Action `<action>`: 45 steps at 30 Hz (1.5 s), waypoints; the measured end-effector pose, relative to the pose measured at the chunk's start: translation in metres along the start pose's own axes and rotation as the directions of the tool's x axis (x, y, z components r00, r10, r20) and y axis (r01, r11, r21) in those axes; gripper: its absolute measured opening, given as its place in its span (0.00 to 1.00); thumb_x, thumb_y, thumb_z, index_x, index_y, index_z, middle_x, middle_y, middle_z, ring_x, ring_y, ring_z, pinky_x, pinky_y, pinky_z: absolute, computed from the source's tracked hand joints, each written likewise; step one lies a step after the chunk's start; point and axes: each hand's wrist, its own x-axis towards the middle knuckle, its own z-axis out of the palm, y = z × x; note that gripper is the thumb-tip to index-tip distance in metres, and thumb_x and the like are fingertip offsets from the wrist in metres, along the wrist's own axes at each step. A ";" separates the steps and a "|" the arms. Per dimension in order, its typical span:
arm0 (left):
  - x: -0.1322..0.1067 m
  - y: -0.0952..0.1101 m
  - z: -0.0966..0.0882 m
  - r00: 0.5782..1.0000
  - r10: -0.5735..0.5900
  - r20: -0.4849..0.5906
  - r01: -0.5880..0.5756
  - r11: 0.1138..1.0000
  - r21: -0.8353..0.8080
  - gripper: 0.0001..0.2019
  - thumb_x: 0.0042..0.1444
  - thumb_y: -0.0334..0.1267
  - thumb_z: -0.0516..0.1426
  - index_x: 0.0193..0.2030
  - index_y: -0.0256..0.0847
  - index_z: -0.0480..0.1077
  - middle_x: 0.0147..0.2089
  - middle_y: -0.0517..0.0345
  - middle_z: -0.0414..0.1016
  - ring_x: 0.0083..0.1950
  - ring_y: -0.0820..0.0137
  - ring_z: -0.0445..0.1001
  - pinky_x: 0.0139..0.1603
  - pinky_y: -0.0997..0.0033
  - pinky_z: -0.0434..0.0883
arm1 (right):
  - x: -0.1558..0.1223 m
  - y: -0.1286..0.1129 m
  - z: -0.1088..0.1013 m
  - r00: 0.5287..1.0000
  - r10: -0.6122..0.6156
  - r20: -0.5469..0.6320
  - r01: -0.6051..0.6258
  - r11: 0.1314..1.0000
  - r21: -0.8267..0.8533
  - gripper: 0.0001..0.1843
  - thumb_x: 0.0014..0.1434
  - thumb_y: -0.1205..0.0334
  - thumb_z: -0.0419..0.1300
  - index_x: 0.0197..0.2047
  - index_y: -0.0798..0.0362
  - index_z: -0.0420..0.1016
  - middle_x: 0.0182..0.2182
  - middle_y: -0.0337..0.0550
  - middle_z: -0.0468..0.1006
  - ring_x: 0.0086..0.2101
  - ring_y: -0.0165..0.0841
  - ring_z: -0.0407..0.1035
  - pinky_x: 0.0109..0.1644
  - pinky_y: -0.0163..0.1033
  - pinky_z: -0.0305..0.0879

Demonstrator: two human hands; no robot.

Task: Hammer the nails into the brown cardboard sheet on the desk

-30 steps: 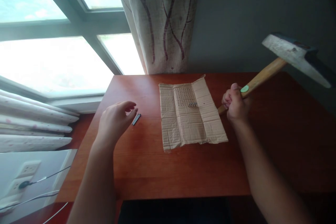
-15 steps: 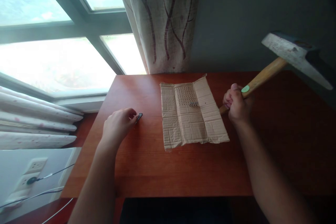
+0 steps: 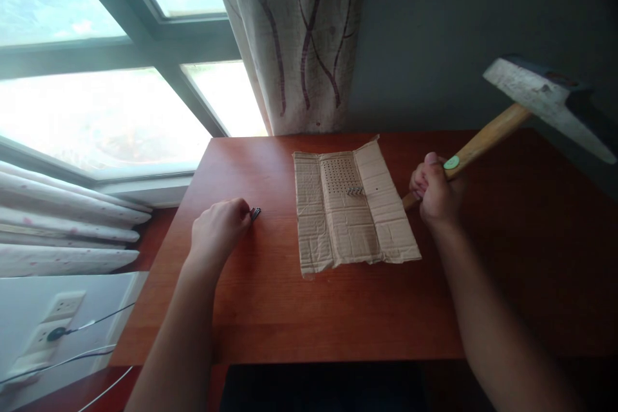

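My left hand (image 3: 219, 228) rests on the red-brown table (image 3: 290, 309) with its fingers curled down over a small bundle of nails (image 3: 255, 212); only the nails' ends show past my fingertips. My right hand (image 3: 434, 190) is closed round the wooden handle of a hammer (image 3: 487, 138), whose metal head (image 3: 550, 103) is raised up to the right. Between my hands lies a flattened piece of cardboard (image 3: 352, 212) with a grid of small holes and a short row of nails (image 3: 355, 191) driven into it.
A patterned curtain (image 3: 299, 38) hangs behind the table against a grey wall. A window (image 3: 96, 77) fills the left. Below left are a wall socket with a plugged cable (image 3: 58, 333) and folded pale fabric (image 3: 58, 232).
My left hand came down from above the table onto the bundle of nails and its fingers closed over them. My right hand and the raised hammer barely moved.
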 end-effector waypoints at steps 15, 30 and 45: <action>-0.009 0.065 -0.037 0.965 0.087 -0.249 -0.264 0.304 -0.916 0.11 0.52 0.43 0.67 0.36 0.39 0.76 0.34 0.53 0.82 0.35 0.67 0.80 0.36 0.67 0.78 | 0.000 -0.002 0.000 1.000 0.018 0.007 -0.018 1.000 0.011 0.33 0.59 0.40 0.65 0.17 0.49 0.53 0.12 0.30 0.53 0.13 0.23 0.48 0.14 0.34 0.41; 0.011 0.131 -0.025 0.870 0.281 -0.405 -0.490 0.574 -0.656 0.05 0.57 0.38 0.62 0.37 0.42 0.79 0.30 0.59 0.83 0.29 0.71 0.78 0.32 0.72 0.72 | 0.001 -0.002 0.000 1.000 0.023 0.017 -0.024 0.999 0.028 0.34 0.59 0.39 0.64 0.17 0.49 0.53 0.12 0.30 0.52 0.13 0.23 0.48 0.15 0.35 0.41; 0.011 0.132 -0.024 0.866 0.296 -0.402 -0.497 0.588 -0.638 0.04 0.58 0.38 0.62 0.37 0.43 0.79 0.31 0.60 0.83 0.29 0.70 0.78 0.33 0.70 0.72 | 0.000 -0.003 0.000 1.000 0.017 0.019 -0.017 1.000 -0.002 0.34 0.59 0.37 0.64 0.17 0.49 0.52 0.12 0.30 0.52 0.13 0.23 0.48 0.15 0.35 0.41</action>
